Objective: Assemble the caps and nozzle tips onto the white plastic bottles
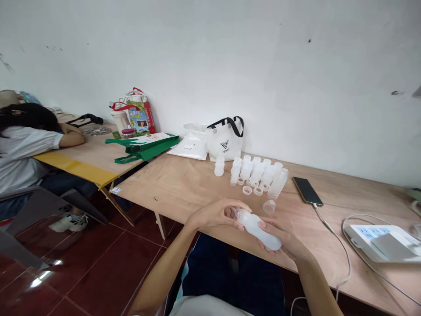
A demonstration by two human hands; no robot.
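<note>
A milky-white baby bottle (258, 227) is held over the table's front edge, tilted with its clear teat end up and to the left. My right hand (282, 237) is wrapped round the bottle's body, near its base. My left hand (217, 213) closes round the teat and collar end with thumb and fingers. Just beyond, a clear dome cap (269, 206) sits on the table. Several collar rings (247, 190) lie in front of a row of white bottles (256, 166). A stack of clear caps (278, 184) stands at the row's right end, and one bottle (219, 166) stands apart at left.
A phone (308, 191) on a cable and a white device (383, 242) lie to the right. Behind are a white tote bag (224, 142) and a plastic packet (190, 147). A green bag (146, 147) is on the left table, where another person (28, 149) rests.
</note>
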